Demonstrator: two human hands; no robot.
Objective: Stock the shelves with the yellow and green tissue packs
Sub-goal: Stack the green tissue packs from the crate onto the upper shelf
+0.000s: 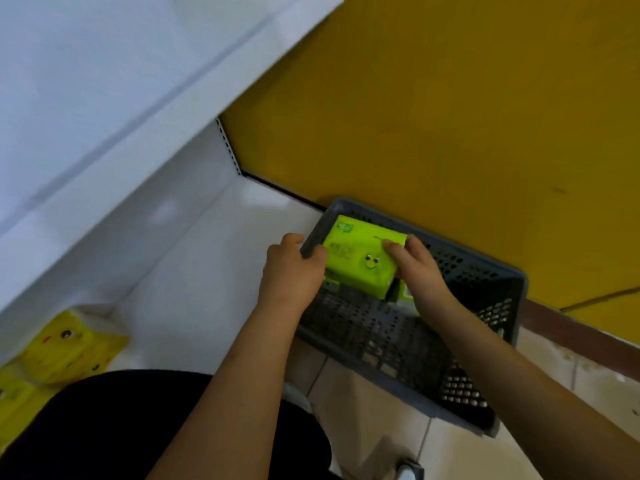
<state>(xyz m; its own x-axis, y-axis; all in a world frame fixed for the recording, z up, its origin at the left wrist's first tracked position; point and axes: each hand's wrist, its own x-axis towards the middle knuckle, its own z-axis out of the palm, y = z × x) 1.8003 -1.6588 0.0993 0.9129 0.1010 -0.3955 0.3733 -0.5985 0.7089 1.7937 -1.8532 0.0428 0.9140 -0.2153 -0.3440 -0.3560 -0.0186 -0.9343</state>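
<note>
A green tissue pack (360,258) with a smiley face is held between both hands above the dark grey perforated basket (485,271). My left hand (292,271) grips its left end, fingers curled over the edge. My right hand (415,268) grips its right end, thumb on top. Another green pack (403,293) shows partly beneath it in the basket. Yellow tissue packs (72,344) with chick faces sit on the white bottom shelf (207,271) at the lower left.
The basket stands on the tiled floor (381,410) against a yellow wall (433,116). A white upper shelf (104,81) overhangs the bottom shelf. My dark-clothed knee (104,427) fills the lower left.
</note>
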